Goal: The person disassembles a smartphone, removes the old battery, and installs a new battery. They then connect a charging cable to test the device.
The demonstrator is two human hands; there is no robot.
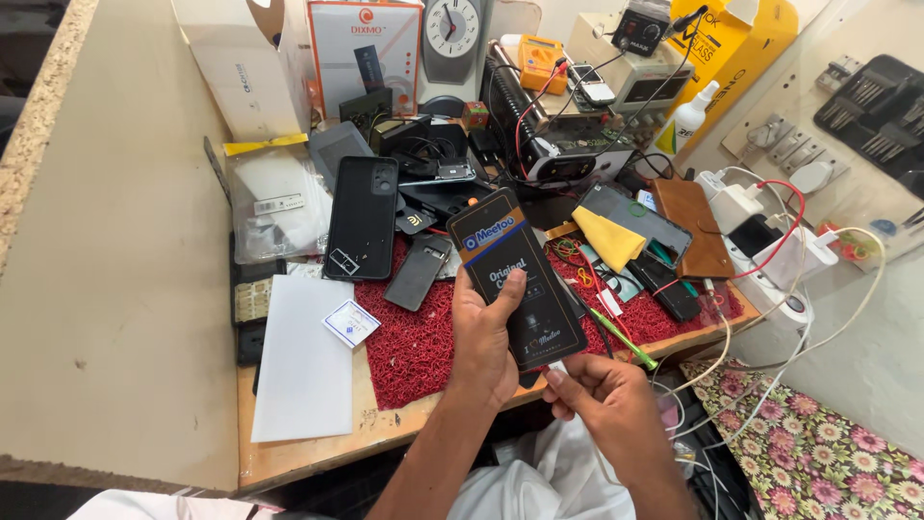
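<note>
Over red mat [414, 351], both hands' fingers [517, 286] grip black flat package [515, 279].

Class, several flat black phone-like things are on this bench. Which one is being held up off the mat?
The black box with the orange-and-blue top band: left hand grips it, right hand pinches its bottom. The phone and dark cover lie flat.

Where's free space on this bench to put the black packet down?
Left hand and right hand hold the black packet. Free: the red mat in front of the grey phone back, beside the white sheet; the sheet too, apart from one small sticker. The bare wooden bench edge is narrow. Crowded: everything behind and right, with phones, meters and cables.
</note>
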